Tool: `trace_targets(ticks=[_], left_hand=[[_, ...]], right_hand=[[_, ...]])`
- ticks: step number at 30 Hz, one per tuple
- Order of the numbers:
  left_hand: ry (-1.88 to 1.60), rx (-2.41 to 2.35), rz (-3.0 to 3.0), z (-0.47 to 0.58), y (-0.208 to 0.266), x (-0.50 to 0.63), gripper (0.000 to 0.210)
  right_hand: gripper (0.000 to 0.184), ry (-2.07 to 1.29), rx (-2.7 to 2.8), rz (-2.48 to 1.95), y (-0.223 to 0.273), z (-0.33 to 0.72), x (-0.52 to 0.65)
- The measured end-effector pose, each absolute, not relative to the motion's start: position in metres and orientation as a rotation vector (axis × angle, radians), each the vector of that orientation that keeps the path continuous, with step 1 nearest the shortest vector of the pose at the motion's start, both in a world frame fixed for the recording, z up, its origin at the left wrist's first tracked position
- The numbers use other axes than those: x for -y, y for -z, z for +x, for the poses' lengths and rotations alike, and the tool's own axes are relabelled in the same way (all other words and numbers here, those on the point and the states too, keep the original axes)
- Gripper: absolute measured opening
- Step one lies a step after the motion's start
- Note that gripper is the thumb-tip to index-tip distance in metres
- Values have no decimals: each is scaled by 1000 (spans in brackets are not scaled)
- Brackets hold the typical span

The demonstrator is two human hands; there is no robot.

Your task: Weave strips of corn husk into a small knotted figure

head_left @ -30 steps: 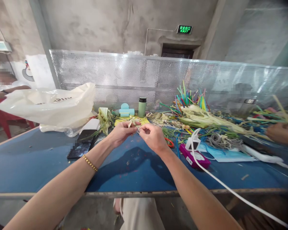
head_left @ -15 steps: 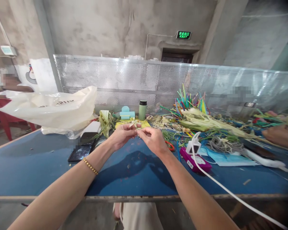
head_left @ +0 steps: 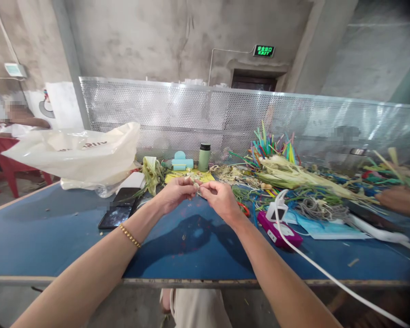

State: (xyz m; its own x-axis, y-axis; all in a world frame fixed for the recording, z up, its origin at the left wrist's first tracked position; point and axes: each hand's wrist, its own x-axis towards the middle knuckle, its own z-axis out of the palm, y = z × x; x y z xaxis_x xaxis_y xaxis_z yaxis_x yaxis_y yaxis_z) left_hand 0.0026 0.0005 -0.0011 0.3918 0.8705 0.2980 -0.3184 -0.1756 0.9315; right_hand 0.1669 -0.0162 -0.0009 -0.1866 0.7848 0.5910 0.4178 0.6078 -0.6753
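Observation:
My left hand point(head_left: 175, 196) and my right hand point(head_left: 220, 198) meet above the middle of the blue table point(head_left: 71, 248), fingertips pinched close together. Between them is a small pale green-and-cream piece point(head_left: 196, 185), perhaps husk; its exact kind is too small to make out. Both hands are closed on it, thumbs against forefingers. Just beyond my fingers lie a yellow sheet point(head_left: 208, 176) and a green bottle point(head_left: 204, 158) with a black lid. A bundle of dried husk leaves point(head_left: 151, 175) lies to the left of my left hand.
A large cream plastic bag point(head_left: 89, 155) and a phone point(head_left: 115, 217) are on the left. At right are corn husks point(head_left: 290, 175), coloured pipe cleaners point(head_left: 266, 146), grey cord point(head_left: 319, 205), a purple power strip point(head_left: 280, 231) with a white cable, and a blue mask point(head_left: 335, 227). Another person's hand point(head_left: 401, 200) reaches in.
My hands stay together, with a slight shift of the fingers on the small piece. The view has moved a little. The other person's hand at right now has pale strips above it.

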Motion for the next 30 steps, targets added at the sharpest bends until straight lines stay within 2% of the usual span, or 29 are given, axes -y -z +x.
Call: trace_targets(ticks=[5,8,20,30], left_hand=[[-1284,-658,1490,4,5,-4,16],[-1260,-701,1512,4,4,-3,13],[-1215,-774,1616,4,8,-7,17],[-1220,-835,1658,5,7,-4,17]], right_hand=[[19,-382,1799,-1050,2,166,16],[13,-333,1811,-1044,4,166,15],[11,-194,1811,-1048,5,163,17],[10,127,1924,-1070,10,163,15]])
